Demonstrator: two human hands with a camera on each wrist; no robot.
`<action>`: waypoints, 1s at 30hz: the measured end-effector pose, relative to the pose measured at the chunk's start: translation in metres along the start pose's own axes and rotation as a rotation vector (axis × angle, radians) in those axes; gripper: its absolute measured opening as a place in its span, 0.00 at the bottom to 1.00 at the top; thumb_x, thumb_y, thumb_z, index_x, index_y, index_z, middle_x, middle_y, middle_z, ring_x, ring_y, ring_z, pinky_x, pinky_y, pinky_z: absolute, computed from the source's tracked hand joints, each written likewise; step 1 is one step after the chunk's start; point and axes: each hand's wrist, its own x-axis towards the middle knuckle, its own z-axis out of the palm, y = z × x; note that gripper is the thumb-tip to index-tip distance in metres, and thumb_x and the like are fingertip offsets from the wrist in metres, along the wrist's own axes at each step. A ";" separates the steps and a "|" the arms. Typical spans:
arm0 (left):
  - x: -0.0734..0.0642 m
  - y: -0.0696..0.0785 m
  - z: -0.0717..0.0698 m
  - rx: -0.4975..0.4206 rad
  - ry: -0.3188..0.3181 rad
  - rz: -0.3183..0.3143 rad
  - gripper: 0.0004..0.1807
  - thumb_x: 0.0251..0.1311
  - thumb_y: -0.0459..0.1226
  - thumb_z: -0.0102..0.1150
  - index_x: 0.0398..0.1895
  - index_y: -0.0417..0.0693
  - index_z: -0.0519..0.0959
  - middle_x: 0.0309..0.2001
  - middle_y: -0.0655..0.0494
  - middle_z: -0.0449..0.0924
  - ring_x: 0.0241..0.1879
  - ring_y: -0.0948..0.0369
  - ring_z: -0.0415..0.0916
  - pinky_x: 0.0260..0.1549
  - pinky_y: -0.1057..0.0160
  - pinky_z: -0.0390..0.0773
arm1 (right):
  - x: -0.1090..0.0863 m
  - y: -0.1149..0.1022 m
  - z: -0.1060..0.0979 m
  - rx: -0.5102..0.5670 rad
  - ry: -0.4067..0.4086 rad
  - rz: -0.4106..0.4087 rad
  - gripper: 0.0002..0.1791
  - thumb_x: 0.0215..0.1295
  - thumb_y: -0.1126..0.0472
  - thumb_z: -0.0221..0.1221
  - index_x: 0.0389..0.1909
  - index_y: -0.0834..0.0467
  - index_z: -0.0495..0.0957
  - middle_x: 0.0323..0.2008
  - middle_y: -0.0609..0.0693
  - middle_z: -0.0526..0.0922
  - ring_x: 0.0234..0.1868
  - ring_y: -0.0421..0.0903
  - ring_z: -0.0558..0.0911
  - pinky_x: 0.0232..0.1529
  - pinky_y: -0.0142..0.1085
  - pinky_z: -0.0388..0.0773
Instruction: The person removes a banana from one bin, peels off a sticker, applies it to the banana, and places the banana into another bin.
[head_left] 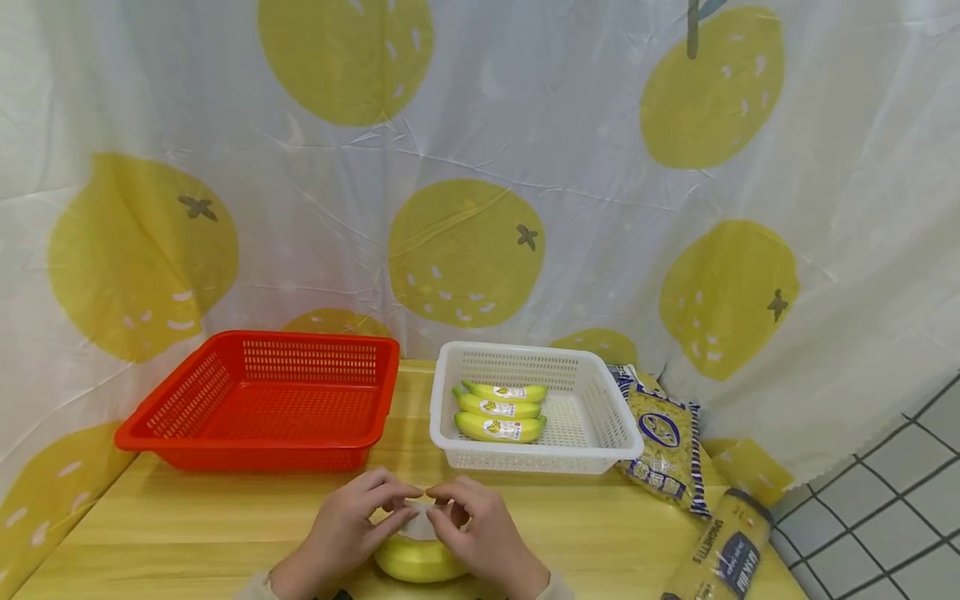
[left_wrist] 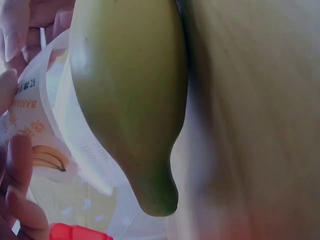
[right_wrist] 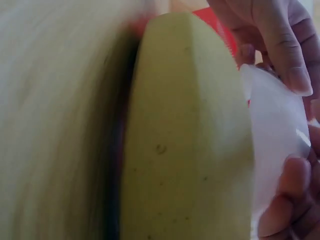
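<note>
A yellow-green banana lies on the table at the near middle, directly before me. Both hands pinch a white paper label at the banana's far side, my left hand by one end and my right hand by the other. Orange print and a banana picture show on the label in the left wrist view. Its plain pale face, curving beside the banana, shows in the right wrist view. Three labelled bananas sit in the white basket behind my hands.
A red plastic basket stands at the back left of the wooden table. Right of the white basket lies a bag of pasta, with a spaghetti pack nearer the right edge. A lemon-print curtain hangs behind.
</note>
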 end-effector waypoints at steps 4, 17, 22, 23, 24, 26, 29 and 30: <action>0.000 0.002 0.001 -0.054 0.011 0.013 0.21 0.56 0.36 0.77 0.53 0.56 0.85 0.48 0.63 0.79 0.37 0.66 0.79 0.32 0.75 0.76 | -0.001 -0.001 0.003 0.047 -0.040 0.089 0.03 0.70 0.64 0.65 0.40 0.57 0.86 0.31 0.42 0.78 0.29 0.28 0.72 0.29 0.23 0.76; -0.004 0.004 0.006 -0.105 0.015 -0.040 0.22 0.55 0.33 0.77 0.53 0.54 0.85 0.46 0.59 0.87 0.38 0.64 0.81 0.31 0.76 0.75 | 0.000 -0.001 0.011 0.122 0.093 0.167 0.04 0.73 0.62 0.62 0.38 0.50 0.84 0.35 0.42 0.82 0.35 0.33 0.78 0.35 0.32 0.81; -0.004 0.005 0.006 -0.101 -0.005 -0.058 0.20 0.56 0.33 0.76 0.50 0.61 0.85 0.43 0.67 0.87 0.35 0.67 0.80 0.30 0.75 0.75 | -0.001 0.000 0.012 0.123 0.055 0.129 0.04 0.74 0.62 0.62 0.40 0.50 0.85 0.37 0.43 0.83 0.37 0.33 0.79 0.36 0.33 0.81; -0.004 0.005 0.006 -0.107 -0.009 -0.067 0.19 0.56 0.33 0.76 0.50 0.62 0.85 0.43 0.68 0.86 0.35 0.68 0.80 0.30 0.75 0.75 | -0.001 0.000 0.012 0.121 0.045 0.124 0.04 0.74 0.62 0.61 0.41 0.50 0.84 0.38 0.42 0.83 0.37 0.33 0.79 0.37 0.32 0.81; -0.004 0.006 0.006 -0.111 -0.011 -0.078 0.19 0.57 0.34 0.76 0.49 0.63 0.85 0.42 0.69 0.86 0.35 0.70 0.80 0.30 0.75 0.75 | -0.002 0.001 0.012 0.115 0.035 0.118 0.04 0.74 0.61 0.61 0.40 0.50 0.84 0.38 0.42 0.84 0.38 0.32 0.79 0.37 0.31 0.81; -0.005 0.006 0.007 -0.120 -0.008 -0.092 0.18 0.57 0.33 0.75 0.47 0.64 0.86 0.41 0.71 0.86 0.35 0.72 0.79 0.30 0.74 0.76 | -0.002 0.001 0.011 0.101 0.020 0.097 0.05 0.75 0.61 0.61 0.40 0.49 0.84 0.40 0.42 0.84 0.38 0.32 0.79 0.37 0.30 0.80; -0.005 0.006 0.007 -0.135 0.007 -0.099 0.17 0.56 0.33 0.75 0.45 0.64 0.86 0.40 0.70 0.86 0.34 0.73 0.78 0.30 0.73 0.76 | -0.002 0.003 0.011 0.062 0.014 0.045 0.05 0.75 0.61 0.61 0.41 0.50 0.84 0.40 0.42 0.83 0.39 0.32 0.79 0.37 0.29 0.80; -0.005 0.006 0.007 -0.137 0.013 -0.099 0.16 0.56 0.33 0.75 0.44 0.63 0.86 0.39 0.69 0.86 0.34 0.73 0.78 0.30 0.73 0.76 | -0.003 0.003 0.011 0.046 0.015 0.027 0.05 0.75 0.62 0.61 0.41 0.51 0.85 0.40 0.42 0.83 0.39 0.32 0.79 0.37 0.29 0.79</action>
